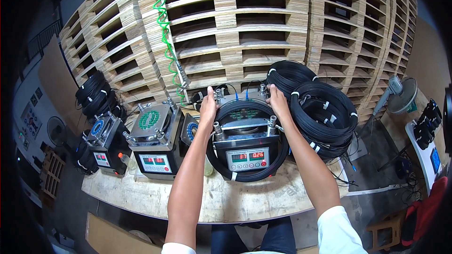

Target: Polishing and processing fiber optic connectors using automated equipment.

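A grey test machine (246,148) with a red-digit panel stands on the wooden table (226,197) in front of me. A black cable coil (245,174), bound with a white tie, lies looped around the machine. My left hand (207,106) rests on the coil near the machine's back left post. My right hand (277,101) grips the coil at the back right, beside a stack of black coils (325,113).
Two more machines (153,141) (102,143) stand to the left, one with an open lid. More coils (95,91) lie at far left. Stacked wooden pallets (245,23) form a wall behind, with a green spiral hose (162,23). A fan (400,94) stands at right.
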### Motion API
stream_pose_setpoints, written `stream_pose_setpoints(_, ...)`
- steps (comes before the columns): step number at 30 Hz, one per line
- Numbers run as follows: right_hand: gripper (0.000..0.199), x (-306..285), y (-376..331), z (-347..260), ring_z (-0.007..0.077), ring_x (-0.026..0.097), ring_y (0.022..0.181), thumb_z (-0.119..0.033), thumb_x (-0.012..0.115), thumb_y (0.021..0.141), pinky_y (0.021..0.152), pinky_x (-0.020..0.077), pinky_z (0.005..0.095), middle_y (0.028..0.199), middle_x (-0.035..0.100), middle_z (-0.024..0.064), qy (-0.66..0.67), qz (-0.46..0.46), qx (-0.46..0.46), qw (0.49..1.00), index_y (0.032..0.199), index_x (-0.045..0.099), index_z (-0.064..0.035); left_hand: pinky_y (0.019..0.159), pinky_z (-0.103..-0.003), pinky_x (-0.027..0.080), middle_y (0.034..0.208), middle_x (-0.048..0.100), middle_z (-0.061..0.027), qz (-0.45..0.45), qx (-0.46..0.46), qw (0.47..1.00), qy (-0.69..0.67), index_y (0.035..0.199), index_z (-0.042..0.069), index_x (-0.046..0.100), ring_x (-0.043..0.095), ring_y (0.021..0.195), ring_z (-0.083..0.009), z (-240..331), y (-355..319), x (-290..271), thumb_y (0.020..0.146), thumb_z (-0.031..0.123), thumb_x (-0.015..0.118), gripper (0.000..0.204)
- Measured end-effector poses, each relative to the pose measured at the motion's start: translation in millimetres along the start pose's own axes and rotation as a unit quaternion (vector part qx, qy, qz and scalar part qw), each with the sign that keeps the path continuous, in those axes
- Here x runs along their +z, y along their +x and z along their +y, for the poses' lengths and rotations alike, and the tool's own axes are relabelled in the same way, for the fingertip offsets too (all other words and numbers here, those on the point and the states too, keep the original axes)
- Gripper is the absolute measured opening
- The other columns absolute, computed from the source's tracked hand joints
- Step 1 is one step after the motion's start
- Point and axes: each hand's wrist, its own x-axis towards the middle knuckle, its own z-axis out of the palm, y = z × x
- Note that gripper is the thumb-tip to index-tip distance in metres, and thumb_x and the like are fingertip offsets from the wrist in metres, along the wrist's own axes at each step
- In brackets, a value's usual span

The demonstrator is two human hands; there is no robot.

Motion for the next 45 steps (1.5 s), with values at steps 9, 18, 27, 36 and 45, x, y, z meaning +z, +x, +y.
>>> stream_pose_setpoints(9, 0.058, -3.0, -9.5, -17.0, 0.0356, 0.069, 0.078, -0.047, 0.031, 0.105, 0.077, 0.0508, 0.0449, 0.076, 0.068, 0.0196, -0.029, 0.021, 0.022, 0.999, 0.107, 0.064, 0.0012, 0.107, -0.038, 0.036, 0.147, 0.048, -0.0154, 0.002, 0.012, 1.000, 0.006, 0.149, -0.002, 0.041, 0.055, 0.121, -0.0284, -0.3, -1.7, 0.8, 0.095, 0.076, 0.030, 0.095)
stream_pose_setpoints(18, 0.064, -6.6, 21.3, 29.3, 0.0217, 0.064, 0.068, -0.050, 0.033, 0.105, 0.065, 0.0516, 0.0345, 0.088, 0.069, 0.0186, -0.035, 0.021, -0.032, 0.999, 0.122, 0.065, 0.0027, 0.106, -0.039, 0.037, 0.146, 0.048, -0.0175, -0.006, 0.003, 1.000, 0.026, 0.150, -0.001, 0.038, 0.053, 0.121, -0.0272, 6.1, -1.3, 13.6, 0.095, 0.078, 0.028, 0.097)
stream_pose_setpoints(27, 0.062, -1.7, 3.0, 1.6, 0.0357, 0.062, 0.092, -0.049, 0.030, 0.105, 0.081, 0.0478, 0.0429, 0.102, 0.067, 0.0250, -0.027, 0.006, -0.006, 1.000, 0.120, 0.063, 0.0010, 0.106, -0.041, 0.039, 0.152, 0.043, -0.0187, 0.007, 0.015, 1.000, 0.007, 0.154, 0.000, 0.031, 0.058, 0.120, -0.0309, 2.9, -3.0, 3.2, 0.095, 0.078, 0.028, 0.098)
stream_pose_setpoints(36, 0.065, -5.8, 6.2, 7.3, 0.0497, 0.058, 0.113, -0.051, 0.026, 0.105, 0.099, 0.0446, 0.0509, 0.113, 0.064, 0.0320, -0.066, 0.012, 0.018, 0.998, 0.123, 0.062, -0.0004, 0.100, -0.041, 0.041, 0.137, 0.055, -0.0212, 0.009, -0.007, 0.998, 0.057, 0.144, -0.008, 0.042, 0.057, 0.111, -0.0290, 18.3, -17.6, 9.5, 0.098, 0.075, 0.023, 0.097)
stream_pose_setpoints(45, 0.064, -3.0, -2.0, -3.9, 0.0231, 0.068, 0.071, -0.052, 0.031, 0.105, 0.067, 0.0525, 0.0348, 0.090, 0.069, 0.0196, 0.006, 0.009, 0.006, 1.000, 0.127, 0.061, 0.0003, 0.105, -0.039, 0.040, 0.149, 0.046, -0.0166, 0.001, 0.009, 1.000, -0.014, 0.153, -0.001, 0.031, 0.054, 0.123, -0.0271, 9.3, -11.1, 4.6, 0.094, 0.078, 0.029, 0.099)
